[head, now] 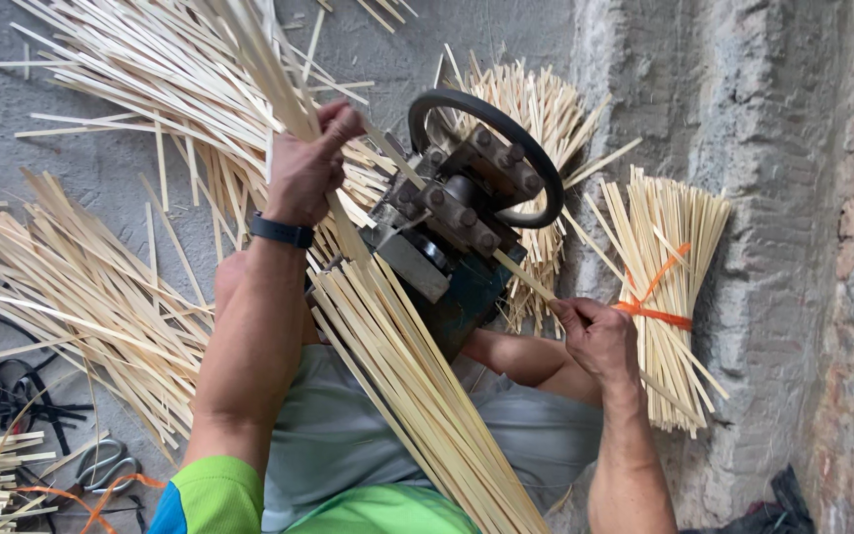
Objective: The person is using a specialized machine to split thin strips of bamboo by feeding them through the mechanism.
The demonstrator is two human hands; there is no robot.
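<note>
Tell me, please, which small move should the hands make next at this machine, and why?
Probably the right hand should pull the strip further out. It pinches the strip's end where it leaves the machine, while the left hand grips the bundle of strips on the feeding side.

Two hands show: the left hand (310,163) upper middle, the right hand (597,336) right of centre. One machine (457,222) with one black wheel (486,158) sits at centre. One tied bundle (669,297), bound by one orange band (656,314), stands at right. One pair of scissors (106,465) lies lower left. One wristband (281,231) circles the left wrist. The loose bamboo strips (91,297) are too many to count.
</note>
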